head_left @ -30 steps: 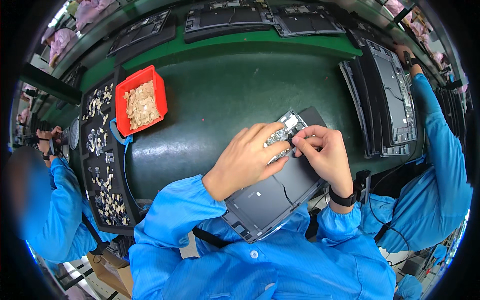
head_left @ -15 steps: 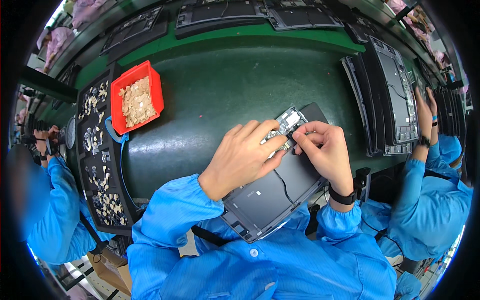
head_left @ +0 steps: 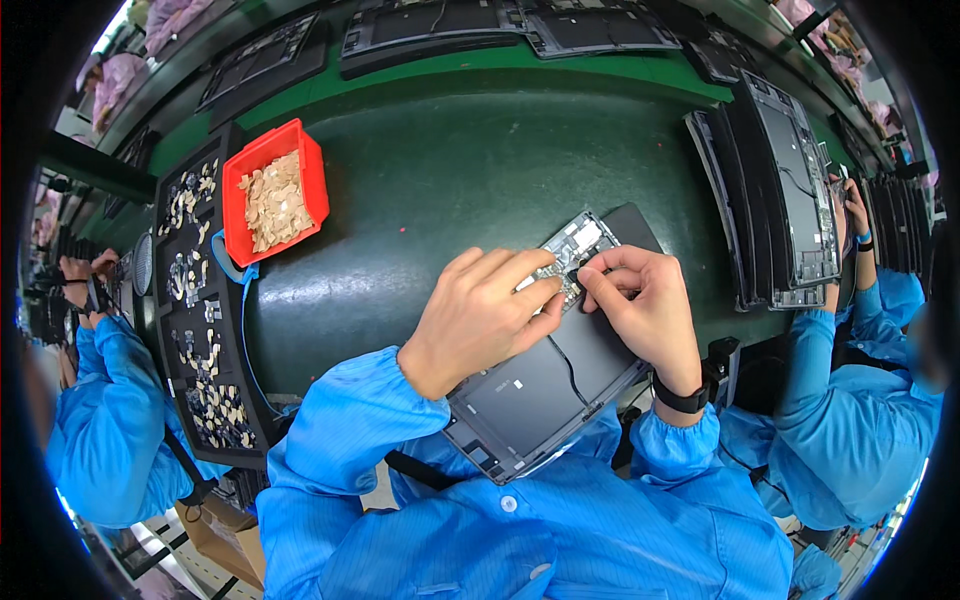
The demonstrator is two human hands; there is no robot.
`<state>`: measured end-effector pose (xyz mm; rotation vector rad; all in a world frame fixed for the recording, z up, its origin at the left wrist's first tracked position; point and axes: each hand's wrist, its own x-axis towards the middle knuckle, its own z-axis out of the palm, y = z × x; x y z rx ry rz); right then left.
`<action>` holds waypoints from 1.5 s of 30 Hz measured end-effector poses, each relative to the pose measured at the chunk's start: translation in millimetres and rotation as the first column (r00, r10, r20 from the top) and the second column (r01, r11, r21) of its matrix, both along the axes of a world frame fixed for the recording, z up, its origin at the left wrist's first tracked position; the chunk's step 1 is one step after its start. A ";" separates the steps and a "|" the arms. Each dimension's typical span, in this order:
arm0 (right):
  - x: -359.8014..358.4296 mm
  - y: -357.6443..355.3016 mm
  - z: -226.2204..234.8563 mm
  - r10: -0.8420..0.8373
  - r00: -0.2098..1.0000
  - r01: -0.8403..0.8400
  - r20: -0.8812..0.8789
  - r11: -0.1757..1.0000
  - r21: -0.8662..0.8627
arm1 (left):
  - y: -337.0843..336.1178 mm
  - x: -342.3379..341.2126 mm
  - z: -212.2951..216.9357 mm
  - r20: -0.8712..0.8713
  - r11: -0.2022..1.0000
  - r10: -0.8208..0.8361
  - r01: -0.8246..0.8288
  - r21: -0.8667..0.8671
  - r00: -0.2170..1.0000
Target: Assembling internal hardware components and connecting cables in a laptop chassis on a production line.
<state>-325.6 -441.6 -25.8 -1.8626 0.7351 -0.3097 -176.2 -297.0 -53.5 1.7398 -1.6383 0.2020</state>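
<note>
An open laptop base (head_left: 525,405) with a dark grey battery area leans at the table's near edge, tilted on a black foam pad (head_left: 633,227). A circuit board (head_left: 582,238) with a silver part runs along its far end. My left hand (head_left: 480,315) lies over the board's left part, fingers apart and fingertips touching down around it. At the middle of the board my right hand (head_left: 645,310) pinches thumb and forefinger together by a small dark part; what they hold is mostly hidden. A black cable (head_left: 568,372) curves over the base.
To the left stand a red bin (head_left: 318,195) of tan pieces and a black compartment tray (head_left: 262,390) of small parts. Laptop bases on foam form a stack (head_left: 785,190) at right; others line the far ledge (head_left: 430,25). Co-workers in blue sit on both sides.
My right fingers have shifted slightly left over the board; my left hand stays nearly in place. The right co-worker's hands have moved down beside the stack.
</note>
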 end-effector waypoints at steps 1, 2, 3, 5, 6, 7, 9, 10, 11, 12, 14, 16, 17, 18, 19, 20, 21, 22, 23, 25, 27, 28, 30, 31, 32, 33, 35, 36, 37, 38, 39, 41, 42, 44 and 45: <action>-0.1 0.9 0.3 -0.004 1.000 0.004 -0.002 1.000 0.007 | 0.1 -0.3 0.0 0.001 1.000 -0.001 0.001 0.004 1.000; 0.3 1.6 0.5 -0.006 1.000 0.006 -0.003 1.000 0.015 | 0.3 -0.4 -0.1 0.002 1.000 -0.001 0.001 0.004 1.000; 0.5 2.2 0.4 -0.007 1.000 0.007 -0.003 1.000 0.015 | 0.5 -0.5 -0.3 -0.004 1.000 0.001 -0.001 0.003 1.000; 1.0 2.8 0.1 -0.001 1.000 0.000 -0.017 1.000 -0.030 | 0.5 -0.8 -0.5 -0.011 1.000 0.003 -0.003 0.004 1.000; 1.0 2.4 -1.4 0.000 1.000 0.000 -0.018 1.000 -0.029 | 0.3 -0.9 -0.5 -0.009 1.000 0.006 -0.006 0.003 1.000; 0.9 1.9 -4.1 0.004 1.000 -0.005 -0.011 0.999 -0.047 | 0.3 -1.0 -0.6 -0.008 1.000 0.008 -0.008 0.001 1.000; 0.4 2.1 -4.5 0.006 1.000 -0.006 -0.002 0.998 -0.070 | 0.9 -1.3 -0.5 0.006 1.000 0.009 -0.009 -0.001 1.000; 0.1 2.6 -3.6 0.008 1.000 -0.008 0.001 0.998 -0.065 | 1.3 -1.3 -0.5 0.019 1.000 0.011 -0.011 -0.001 1.000; 0.4 2.4 -3.0 0.012 1.000 -0.012 0.003 0.998 -0.059 | 1.3 -0.5 -0.6 0.018 1.000 0.011 -0.011 0.000 1.000; 0.7 2.0 -2.4 0.012 1.000 -0.012 0.002 0.998 -0.058 | 1.5 0.3 -0.7 0.045 1.000 -0.002 0.002 -0.010 0.999; 1.3 1.1 -1.5 0.019 1.000 -0.019 -0.007 0.999 -0.046 | 1.3 0.9 -0.5 0.070 1.000 -0.015 0.016 -0.019 0.997; 2.0 -0.3 -1.1 0.031 0.999 -0.032 -0.008 0.999 -0.042 | 0.9 0.6 0.9 0.088 1.000 -0.008 0.008 -0.007 0.996; 2.1 -1.1 -1.1 0.044 0.999 -0.044 -0.009 0.998 -0.038 | 0.7 0.2 1.2 0.087 1.000 -0.009 0.010 -0.006 0.996; 2.2 -1.9 -0.7 0.043 0.999 -0.043 -0.009 0.998 -0.038 | 0.4 -0.3 1.5 0.089 1.000 -0.001 0.000 0.008 0.996; 2.3 -2.7 -0.1 0.056 0.998 -0.057 -0.023 0.998 -0.036 | 0.0 -0.6 1.7 0.091 1.000 0.008 -0.010 0.022 0.996; 2.1 -3.2 0.5 0.070 0.997 -0.071 -0.036 0.997 -0.033 | -0.2 -1.2 1.6 0.091 1.000 0.007 -0.009 0.023 0.996; 1.8 -4.5 -1.2 0.069 0.997 -0.070 -0.035 0.997 -0.033 | -0.6 -1.8 1.2 0.103 1.000 0.014 -0.016 0.023 0.995; 1.3 -6.5 -4.6 0.091 0.996 -0.092 -0.018 0.995 -0.030 | -1.0 -2.8 1.1 0.114 0.999 0.021 -0.024 0.024 0.993; 1.4 -7.8 -5.5 0.115 0.993 -0.115 0.002 0.993 -0.027 | -0.9 -4.1 2.1 0.117 0.999 0.023 -0.026 0.024 0.993; 0.7 -11.4 11.5 0.110 0.991 -0.103 -0.070 0.989 0.107 | -2.1 -8.8 5.0 0.172 0.994 0.062 -0.076 0.080 0.983; -4.0 -18.9 21.8 0.132 0.984 -0.093 -0.124 0.956 0.278 | -3.1 -10.1 7.6 0.163 0.989 0.070 -0.089 0.114 0.984; -7.4 -20.3 24.2 0.112 0.988 -0.089 -0.104 0.975 0.204 | -2.8 -10.6 8.9 0.147 0.984 0.072 -0.095 0.152 0.986; -16.2 -25.1 18.9 -0.045 0.999 0.043 0.011 0.985 0.165 | -4.6 -16.5 20.2 0.138 0.978 0.055 -0.081 0.191 0.989; -18.1 -28.2 21.2 -0.073 0.997 0.069 0.018 0.985 0.156 | -9.9 -19.9 21.6 0.086 0.989 0.055 -0.066 0.131 0.995; -18.6 -29.7 22.4 -0.076 0.997 0.072 0.022 0.985 0.154 | -15.3 -23.1 23.5 0.036 0.996 0.054 -0.056 0.070 0.998; -19.6 -31.2 22.8 -0.040 0.998 0.026 0.057 0.976 0.216 | -21.6 -25.9 23.0 -0.065 0.998 -0.026 0.029 0.048 0.998; -23.5 -40.0 21.4 -0.012 0.998 -0.008 0.059 0.943 0.333 | -33.7 -33.2 18.6 -0.233 0.992 -0.082 0.103 0.079 0.969; -27.8 -41.5 20.6 -0.019 0.998 -0.003 0.061 0.944 0.330 | -38.8 -36.2 15.5 -0.398 0.979 -0.122 0.176 0.101 0.909; -32.7 -41.8 19.9 -0.064 0.993 0.024 0.098 0.933 0.359 | -42.8 -38.1 11.9 -0.368 0.985 -0.152 0.173 0.025 0.917; -37.4 -42.5 17.6 -0.115 0.984 0.054 0.135 0.918 0.392 | -44.1 -37.8 11.3 -0.365 0.982 -0.163 0.185 0.027 0.917; -43.1 -45.4 15.8 -0.173 0.974 0.099 0.149 0.908 0.407 | -43.5 -35.9 11.0 -0.320 0.977 -0.191 0.211 0.028 0.928; -54.6 -55.4 13.3 -0.216 0.967 0.155 0.134 0.919 0.362 | -44.4 -35.5 10.6 -0.273 0.968 -0.229 0.247 0.034 0.935; -58.8 -57.1 13.2 -0.238 0.963 0.181 0.126 0.918 0.352 | -45.2 -36.5 10.6 -0.213 0.965 -0.240 0.257 0.059 0.947; -65.9 -58.9 6.0 -0.246 0.959 0.189 0.137 0.923 0.334 | -46.7 -39.4 12.2 -0.152 0.958 -0.260 0.275 0.087 0.954; -69.1 -59.8 2.1 -0.244 0.959 0.190 0.146 0.931 0.312 | -47.1 -41.5 14.8 -0.102 0.959 -0.255 0.265 0.101 0.961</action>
